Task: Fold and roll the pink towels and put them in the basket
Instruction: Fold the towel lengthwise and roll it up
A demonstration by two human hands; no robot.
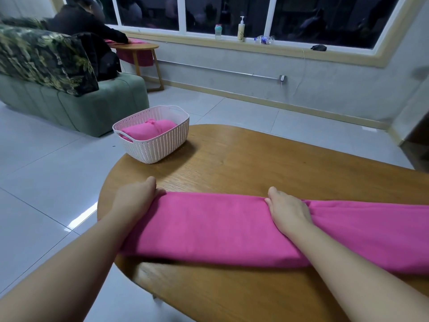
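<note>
Towel, pink and folded into a long band, lies across the near half of the table as a person works the fold with both hands. At the band's left end, the left hand curls its fingers over the far edge and grips the cloth. Mid-band, the right hand pinches the far edge where the fabric bunches into creases; past it, the towel runs off to the right, out of frame.

Behind the left hand, at the table's far left edge, a basket already holds one rolled towel. Farther back, a second person sits at a side table draped with more pink cloth.

The step in hand appears to be squaring the fold before rolling. To do it well, both hands should likely draw the far edge taut and level, so the layers line up along the whole length. The creases right of the right hand need smoothing first, or the roll may come out lopsided. A tight, even start at one end should give a roll compact enough to sit beside the one in the basket.
</note>
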